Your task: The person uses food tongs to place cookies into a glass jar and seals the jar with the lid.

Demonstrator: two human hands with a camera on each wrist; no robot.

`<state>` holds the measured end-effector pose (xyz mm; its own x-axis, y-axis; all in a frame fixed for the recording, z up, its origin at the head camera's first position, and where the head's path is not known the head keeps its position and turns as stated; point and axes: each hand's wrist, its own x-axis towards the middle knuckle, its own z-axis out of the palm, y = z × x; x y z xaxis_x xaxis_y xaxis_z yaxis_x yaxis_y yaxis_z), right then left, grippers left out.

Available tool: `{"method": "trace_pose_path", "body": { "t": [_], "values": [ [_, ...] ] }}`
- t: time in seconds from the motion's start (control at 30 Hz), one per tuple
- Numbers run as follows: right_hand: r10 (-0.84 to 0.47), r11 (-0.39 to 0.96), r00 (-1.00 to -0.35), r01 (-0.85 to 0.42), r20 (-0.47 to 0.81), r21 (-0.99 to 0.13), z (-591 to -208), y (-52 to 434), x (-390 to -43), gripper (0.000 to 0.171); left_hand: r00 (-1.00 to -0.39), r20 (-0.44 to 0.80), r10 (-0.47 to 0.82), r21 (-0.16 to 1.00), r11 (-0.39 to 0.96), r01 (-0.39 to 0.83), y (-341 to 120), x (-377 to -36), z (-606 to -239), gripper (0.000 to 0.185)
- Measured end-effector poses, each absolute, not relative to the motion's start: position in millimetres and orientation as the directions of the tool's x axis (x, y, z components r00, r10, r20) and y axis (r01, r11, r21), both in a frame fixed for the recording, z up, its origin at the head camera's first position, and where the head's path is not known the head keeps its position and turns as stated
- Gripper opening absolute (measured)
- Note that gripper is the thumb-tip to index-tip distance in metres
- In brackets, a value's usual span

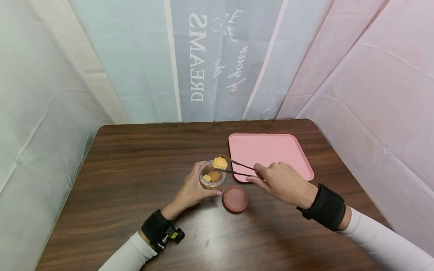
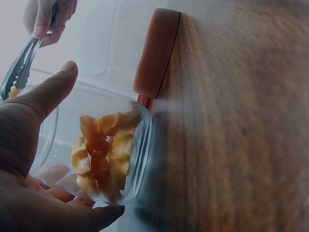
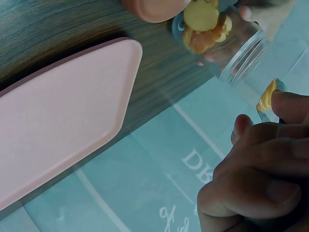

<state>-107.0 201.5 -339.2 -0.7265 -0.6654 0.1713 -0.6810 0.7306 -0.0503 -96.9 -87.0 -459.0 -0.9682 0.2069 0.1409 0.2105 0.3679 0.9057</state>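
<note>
On the wooden table (image 1: pixel 135 158) the pink tray (image 1: pixel 271 150) lies bare just right of the glass jar (image 1: pixel 211 181), which the left hand (image 1: pixel 190 192) holds wrapped round its side, the red-brown lid (image 1: pixel 235 199) lying beside it. The right hand (image 1: pixel 281 182) pinches metal tongs (image 1: pixel 237 168) whose tips clamp a swirled cookie (image 1: pixel 220 163) just above the jar mouth — too hard a squeeze could crumble it, while a slackened pinch might drop it onto the table short of the tray.

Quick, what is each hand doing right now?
Left hand: closed around the glass jar, holding it on the table.
Right hand: closed, pinching the tongs, which hold a swirl cookie above the jar.
</note>
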Motion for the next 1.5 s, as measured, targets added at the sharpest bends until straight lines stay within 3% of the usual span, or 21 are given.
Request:
{"method": "trace_pose_path", "body": {
  "t": [0.83, 1.5],
  "values": [
    [-0.689, 0.706, -0.705, -0.706, 0.169, -0.063, -347, 189, -103, 0.038, -0.960, 0.185, 0.208, 0.900, 0.357, 0.251, -86, -97, -461, 0.104],
    [-0.559, 0.809, -0.821, -0.571, 0.116, -0.143, -352, 222, -110, 0.034, -0.965, 0.175, 0.197, 0.896, 0.374, 0.239, -86, -98, -463, 0.103]
  ]
}}
